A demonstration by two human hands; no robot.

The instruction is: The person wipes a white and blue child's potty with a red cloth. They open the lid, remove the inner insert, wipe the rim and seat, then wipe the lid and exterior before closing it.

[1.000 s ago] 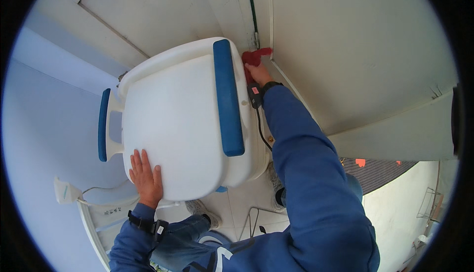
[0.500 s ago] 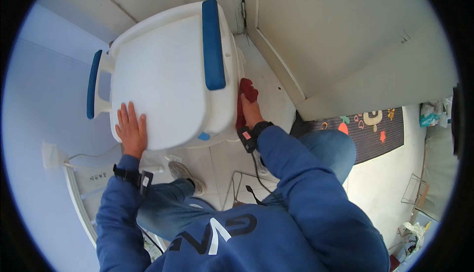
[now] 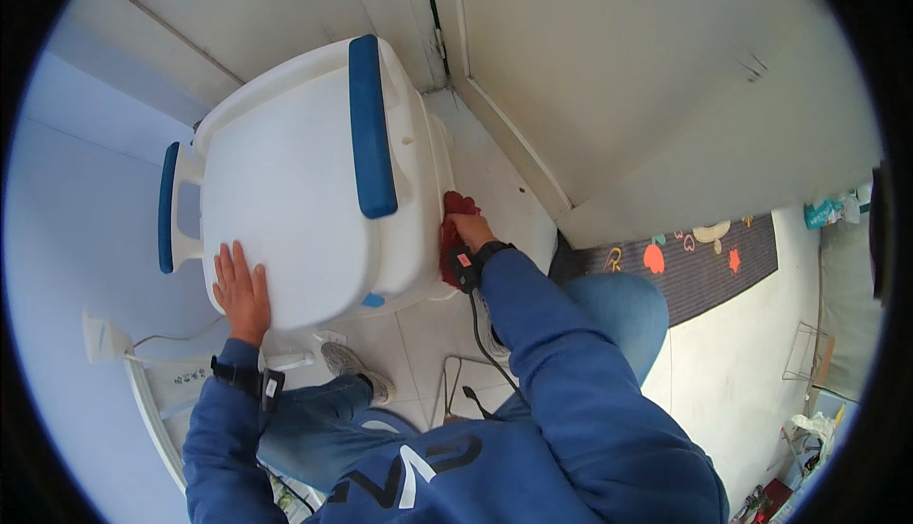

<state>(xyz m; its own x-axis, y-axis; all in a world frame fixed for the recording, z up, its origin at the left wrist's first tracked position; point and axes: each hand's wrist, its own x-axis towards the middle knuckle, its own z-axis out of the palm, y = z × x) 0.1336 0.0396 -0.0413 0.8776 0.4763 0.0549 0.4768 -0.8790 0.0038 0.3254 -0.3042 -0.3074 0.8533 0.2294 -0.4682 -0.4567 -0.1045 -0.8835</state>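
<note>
A white plastic commode chair with a broad flat lid fills the left middle of the head view. It has two blue padded armrests, the right one nearer the door and the left one by the wall. My left hand lies flat on the lid's near left corner, fingers spread. In my right hand is a dark red cloth, pressed to the chair's right side, low down. The cloth hides most of those fingertips.
Beside the chair on the right stands a large pale door panel. A dark patterned mat lies on the tiled floor beyond my knee. Near my feet is a thin metal frame. A white device with a cable sits at the left wall.
The chair now appears lower and further left in view. My left hand stays flat on the lid. My right hand keeps hold of the cloth at the chair's side.
</note>
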